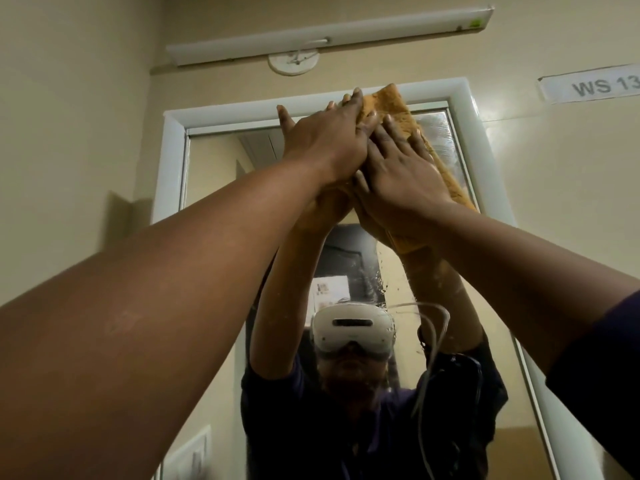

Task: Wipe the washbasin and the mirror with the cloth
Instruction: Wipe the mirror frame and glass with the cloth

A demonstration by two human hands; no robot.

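The washbasin is out of the frame, below the bottom edge. Much of the cloth [408, 133] is covered by the 2 hands pressed on it, so its full outline cannot be made out; what shows is a mustard-yellow, nubbly towelling strip running diagonally from the top of the mirror frame [464, 109] down toward the right side of the glass. The left hand [325, 140] lies flat with fingers stretched out and close together, palm down on the upper part of the cloth, partly overlapping the right hand [405, 178], which is also flat, fingers slightly spread, pressing the cloth against the mirror [214, 174]. Neither hand grips the cloth; both simply press it to the glass.

The mirror is a tall rectangle in a smooth white rounded frame, its lower end cut off by the picture edge. Its surface looks smeared and speckled near the upper right and centre. In the reflection a person in a dark top wears a white headset [353, 332] with a pale cable looping beside it. Above the mirror hangs a long white tube-light fitting [329, 32] and a round white plate [293, 62]. A label on the right wall is cut off after "WS 13".
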